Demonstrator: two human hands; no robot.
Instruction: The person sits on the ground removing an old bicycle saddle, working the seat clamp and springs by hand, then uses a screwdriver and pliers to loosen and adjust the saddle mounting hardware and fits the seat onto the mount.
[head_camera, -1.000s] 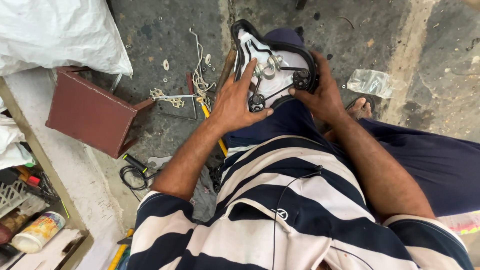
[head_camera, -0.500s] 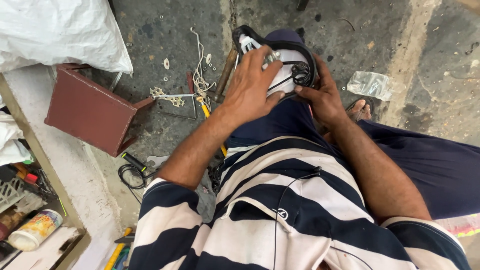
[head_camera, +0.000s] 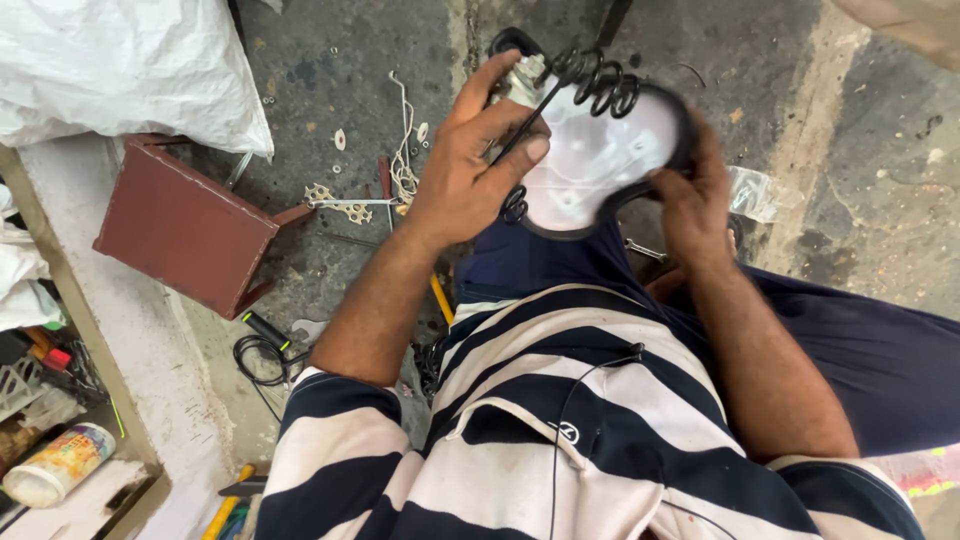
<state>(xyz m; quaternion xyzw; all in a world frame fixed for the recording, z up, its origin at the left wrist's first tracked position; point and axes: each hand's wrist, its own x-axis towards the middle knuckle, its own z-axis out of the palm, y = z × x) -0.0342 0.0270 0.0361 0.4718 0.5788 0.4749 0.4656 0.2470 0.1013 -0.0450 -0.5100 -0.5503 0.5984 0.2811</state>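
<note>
Head view: looking down at a seated person in a striped shirt (head_camera: 560, 440) and dark trousers, working over rough concrete ground (head_camera: 850, 140).
Far left: a white sack (head_camera: 120, 70), a low pale ledge, a jar (head_camera: 55, 465) and small clutter beside it.
Left of centre: a dark red box (head_camera: 190, 225) tipped on the ground, with string and small metal bits (head_camera: 345, 205) scattered just past it, and a black cable coil (head_camera: 262, 358) nearer the body.
Left hand: the left hand (head_camera: 475, 165) is closed around the left edge of the part, thumb pressed on its face, pinching a thin black wire (head_camera: 520, 135).
Centre: a white plate with a black rim (head_camera: 600, 160) is held above the lap, a black coiled wire (head_camera: 595, 80) sitting at its top edge.
Right hand: the right hand (head_camera: 690, 195) grips the right rim, fingers curled behind it.
Right: a clear plastic wrapper (head_camera: 752, 192) lies on the ground just beside that hand.
Risk: the thin wire looks easy to kink or pull loose if tugged; small pieces could likely drop and vanish among the ground litter.
Setting: a cracked, stained outdoor-looking floor, dim and cluttered.
</note>
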